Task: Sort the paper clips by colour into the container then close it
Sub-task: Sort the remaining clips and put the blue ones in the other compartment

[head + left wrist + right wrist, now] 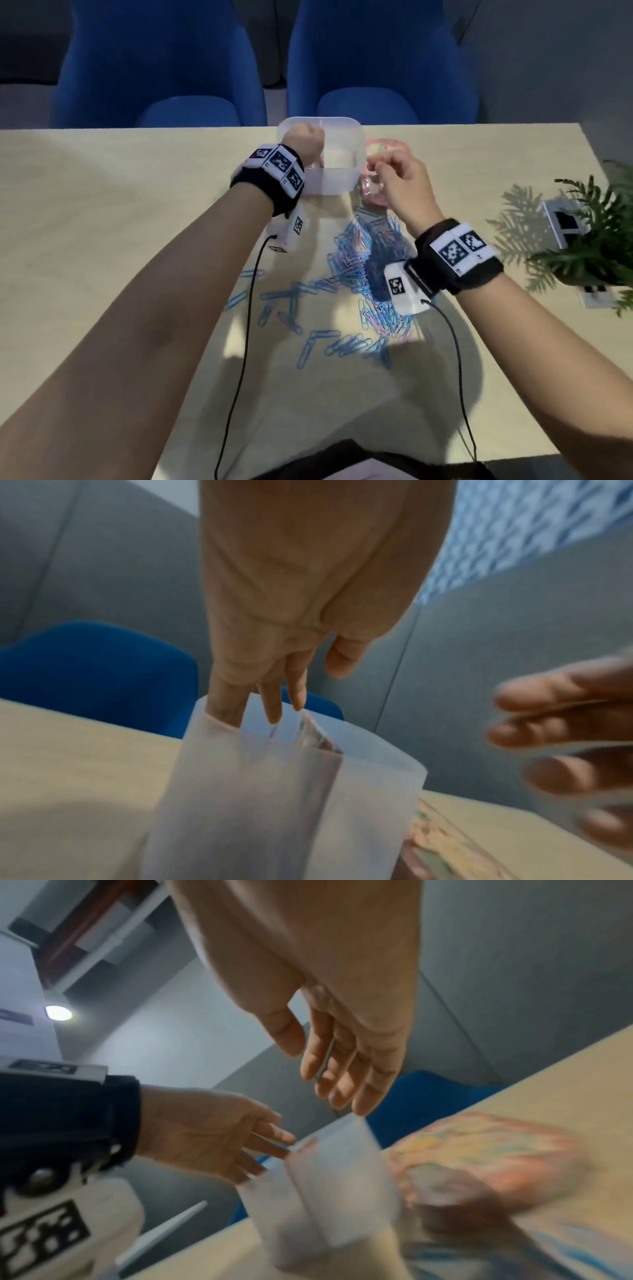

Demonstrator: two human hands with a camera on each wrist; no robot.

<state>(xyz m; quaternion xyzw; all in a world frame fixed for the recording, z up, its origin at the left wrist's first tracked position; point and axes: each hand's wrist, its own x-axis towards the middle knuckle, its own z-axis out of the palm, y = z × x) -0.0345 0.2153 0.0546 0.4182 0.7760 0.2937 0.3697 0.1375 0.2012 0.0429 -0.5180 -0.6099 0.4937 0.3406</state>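
Note:
A translucent white container [329,181] stands open at the table's far edge. My left hand [305,138] is over it, and the left wrist view shows straight fingers [270,707] dipping past the rim of the container [274,804], with no clip visible in them. My right hand [376,168] hovers just right of the container with relaxed fingers [342,1085], holding nothing. A heap of blue and pink paper clips [363,270] lies on the table beneath my wrists. The container's inside is blurred.
A pinkish, multicoloured see-through object [387,145] sits right of the container. A potted plant [589,240] and a table socket [565,222] are at the right. Two blue chairs [157,61] stand beyond the table [102,205]. Wrist cables trail toward me.

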